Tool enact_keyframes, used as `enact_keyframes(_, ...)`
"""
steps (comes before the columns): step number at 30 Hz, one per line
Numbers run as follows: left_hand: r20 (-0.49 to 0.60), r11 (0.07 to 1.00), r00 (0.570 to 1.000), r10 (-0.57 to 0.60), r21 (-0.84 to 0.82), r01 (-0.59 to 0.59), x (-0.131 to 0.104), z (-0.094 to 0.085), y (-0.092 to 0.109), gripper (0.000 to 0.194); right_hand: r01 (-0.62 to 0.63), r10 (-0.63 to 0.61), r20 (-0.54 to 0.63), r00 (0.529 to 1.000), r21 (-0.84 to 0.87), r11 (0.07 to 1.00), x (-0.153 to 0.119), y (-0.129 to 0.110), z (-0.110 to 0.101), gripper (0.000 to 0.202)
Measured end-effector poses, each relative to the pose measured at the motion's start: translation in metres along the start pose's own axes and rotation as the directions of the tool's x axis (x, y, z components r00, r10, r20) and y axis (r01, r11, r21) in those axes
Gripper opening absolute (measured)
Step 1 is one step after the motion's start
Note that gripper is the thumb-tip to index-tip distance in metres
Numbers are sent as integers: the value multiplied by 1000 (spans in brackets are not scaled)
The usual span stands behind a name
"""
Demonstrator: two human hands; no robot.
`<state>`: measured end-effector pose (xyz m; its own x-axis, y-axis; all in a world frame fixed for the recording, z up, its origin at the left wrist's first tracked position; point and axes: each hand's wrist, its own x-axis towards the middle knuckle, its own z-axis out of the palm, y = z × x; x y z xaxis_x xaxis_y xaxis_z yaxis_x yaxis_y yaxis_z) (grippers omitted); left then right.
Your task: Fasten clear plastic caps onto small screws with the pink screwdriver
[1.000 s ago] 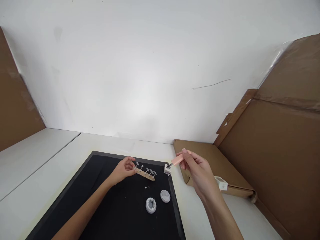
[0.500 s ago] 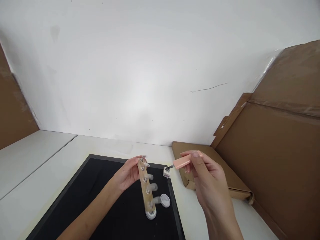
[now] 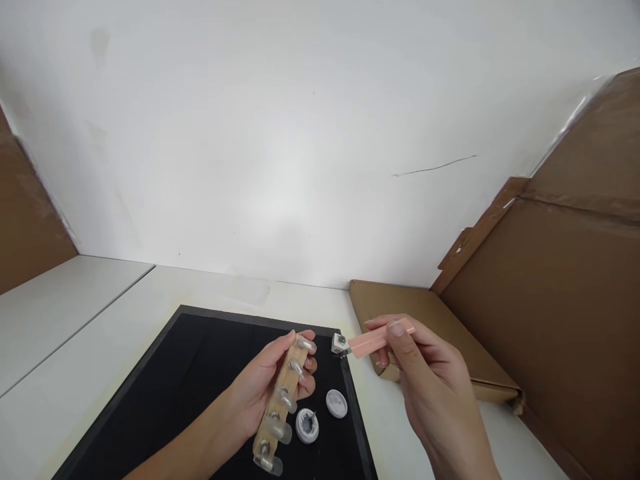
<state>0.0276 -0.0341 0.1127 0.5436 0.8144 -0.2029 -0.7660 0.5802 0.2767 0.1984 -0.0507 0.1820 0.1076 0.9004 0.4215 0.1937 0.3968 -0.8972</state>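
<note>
My left hand (image 3: pixel 260 380) is closed around a light wooden strip (image 3: pixel 281 393) that carries a row of several clear false nail tips on small metal mounts. The strip slants, its lower end toward me. Between thumb and fingers, my right hand (image 3: pixel 425 380) pinches a small brush with a flat pink handle (image 3: pixel 373 341). Its dark tip points left, close to a small white square bottle (image 3: pixel 339 345) with a dark opening on top; whether they touch I cannot tell. Right of the strip sit an open round white jar (image 3: pixel 299 433) with greyish contents and a round white lid (image 3: pixel 337 404).
A black mat (image 3: pixel 200 373) with a grey border lies on the white table (image 3: pixel 215 283). A flat cardboard box (image 3: pixel 395 297) rests behind my right hand. Cardboard panels (image 3: pixel 565 287) stand at both sides, and a white wall (image 3: pixel 280 147) rises behind.
My left hand has turned the strip and drawn it down and left, uncovering the round jar. The brush tip has dropped from the bottle's top to beside its lower front.
</note>
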Motion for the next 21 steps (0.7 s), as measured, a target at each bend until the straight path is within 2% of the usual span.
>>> enact_keyframes(6,-3,999,1000,-8,34,8,1,0,4,17,15,-15,-13,1000,-30,999,1,3,3,40)
enact_keyframes(14,-36,996,999,41,80,-38,4,-5,11,15,42,-39,38,999,-93,995,3,6,11,42)
enact_keyframes(21,-45,998,998,34,58,-32,3,-9,9,20,33,-26,73,997,-104,994,-2,5,19,39)
